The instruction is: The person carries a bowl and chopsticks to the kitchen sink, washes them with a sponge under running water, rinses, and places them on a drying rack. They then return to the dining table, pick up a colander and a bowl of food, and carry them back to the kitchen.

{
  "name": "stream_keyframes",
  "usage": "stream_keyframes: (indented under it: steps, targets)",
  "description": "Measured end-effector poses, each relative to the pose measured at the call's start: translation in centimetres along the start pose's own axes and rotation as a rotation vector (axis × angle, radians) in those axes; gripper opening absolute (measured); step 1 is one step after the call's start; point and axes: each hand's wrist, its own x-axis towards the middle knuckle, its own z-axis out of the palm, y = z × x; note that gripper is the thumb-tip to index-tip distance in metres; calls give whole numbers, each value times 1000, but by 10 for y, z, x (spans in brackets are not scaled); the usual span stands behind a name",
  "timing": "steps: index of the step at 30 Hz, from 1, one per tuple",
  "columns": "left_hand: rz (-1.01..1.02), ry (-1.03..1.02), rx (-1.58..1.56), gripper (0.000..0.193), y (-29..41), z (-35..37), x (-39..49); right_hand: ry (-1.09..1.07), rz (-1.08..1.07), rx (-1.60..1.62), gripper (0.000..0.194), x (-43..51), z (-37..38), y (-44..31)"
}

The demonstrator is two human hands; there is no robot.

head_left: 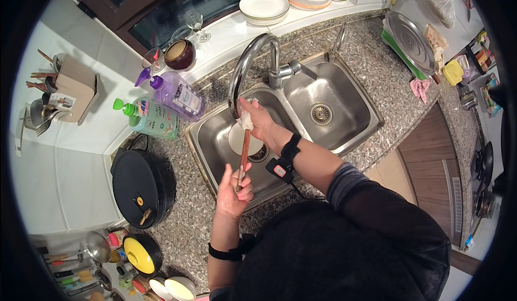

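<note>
My left hand [234,194] is closed around the lower end of reddish-brown wooden chopsticks [245,151], held over the left basin of a steel double sink [194,139]. Just under the spout of the curved chrome faucet [238,62], my right hand [258,119] grips a white scrubbing cloth or sponge [246,120] against the chopsticks' upper end. A white dish [238,139] lies in the left basin beneath the chopsticks, partly covering the drain. How many chopsticks there are cannot be told.
Left of the sink stand a purple pump bottle [177,95], a green pump bottle [155,117] and a round black appliance [141,188]. Stacked plates [264,8], a wine glass [196,22] and a dark red pot [180,54] line the sill. A pink cloth [420,88] lies at right.
</note>
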Motion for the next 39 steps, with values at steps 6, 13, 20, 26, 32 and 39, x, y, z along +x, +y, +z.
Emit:
stream_keyframes:
  steps: [6, 13, 20, 26, 32, 39]
  targets:
    - [-90, -100, -91, 29, -7, -4, 4, -81, 55, 28, 22, -6, 2, -4]
    - [731, 481, 1649, 23, -2, -5, 43, -57, 67, -256, 21, -41, -2, 46]
    - [518, 569, 1764, 25, -19, -3, 29, 187, -90, -601, 22, -25, -19, 48]
    - [320, 344, 732, 20, -19, -7, 3, 38, -29, -97, 25, 12, -20, 6]
    - [479, 457, 550, 23, -12, -12, 30, -59, 116, -106, 20, -36, 5, 33]
    - [590, 613, 1318, 32, -8, -26, 50, 46, -30, -467, 25, -36, 1, 48]
